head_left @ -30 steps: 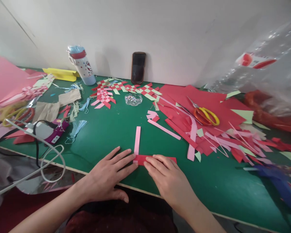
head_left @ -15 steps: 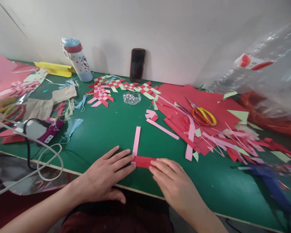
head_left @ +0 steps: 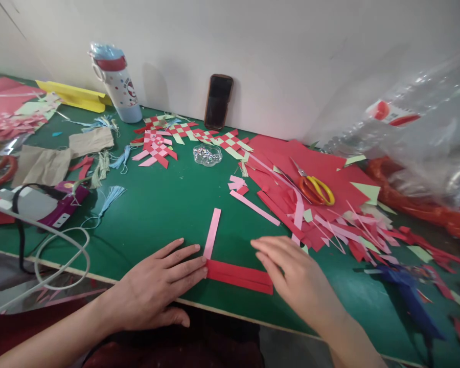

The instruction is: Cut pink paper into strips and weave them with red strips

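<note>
My left hand lies flat near the table's front edge, fingers stretched out and spread. Its fingertips press on the left end of a red paper strip, where a pink paper strip meets it and points away from me. A crease or edge runs along the red strip. My right hand is lifted just off the red strip's right end, with its fingers loosely bent and nothing visible in them. How the strips join is hidden under my left fingertips.
Scissors lie on red paper at the right, among paper scraps. Behind are woven paper fish, a clear dish of small beads, a phone and a bottle. A white cable loops at left; a blue tool lies right.
My right hand has let go of the red strip and moved up and to the right. The red strip now stretches out longer to the right. My left hand keeps pressing its end.
</note>
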The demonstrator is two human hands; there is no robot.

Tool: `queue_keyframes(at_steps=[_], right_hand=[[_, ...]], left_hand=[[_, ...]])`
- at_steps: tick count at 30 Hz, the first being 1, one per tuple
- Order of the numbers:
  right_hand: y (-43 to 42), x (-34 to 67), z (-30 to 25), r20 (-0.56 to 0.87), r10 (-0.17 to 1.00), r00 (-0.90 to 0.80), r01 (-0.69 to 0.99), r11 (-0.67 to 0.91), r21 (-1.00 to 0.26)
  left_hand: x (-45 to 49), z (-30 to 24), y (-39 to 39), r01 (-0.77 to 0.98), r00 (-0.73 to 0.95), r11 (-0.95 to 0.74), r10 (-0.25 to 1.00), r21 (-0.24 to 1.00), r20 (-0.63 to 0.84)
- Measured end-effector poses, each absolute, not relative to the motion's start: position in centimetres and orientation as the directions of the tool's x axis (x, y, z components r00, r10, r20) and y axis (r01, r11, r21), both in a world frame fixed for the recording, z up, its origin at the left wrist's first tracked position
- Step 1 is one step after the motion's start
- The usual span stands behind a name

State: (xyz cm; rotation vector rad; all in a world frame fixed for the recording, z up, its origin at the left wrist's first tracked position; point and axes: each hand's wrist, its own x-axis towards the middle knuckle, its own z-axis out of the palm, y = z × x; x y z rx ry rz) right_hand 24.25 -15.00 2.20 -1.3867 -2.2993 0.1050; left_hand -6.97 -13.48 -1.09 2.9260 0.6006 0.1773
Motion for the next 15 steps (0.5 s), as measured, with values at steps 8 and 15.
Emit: queue_keyframes(at_steps=[8,15], right_hand=[[-4.7,23.7,0.6,0.186,0.973,-0.134,0.927,0.190,-0.325],[-4.2,23.4,0.6,0.094,0.994,-0.055,0.880,0.092,-0.466]], left_hand=[[-7.0,-1.3,-13.6,0.391,0.890,-0.892,0.429,0.225,0.153],[-6.9,-1.2,-13.3,0.375,0.887,-0.884,0.430,0.279,0.169]])
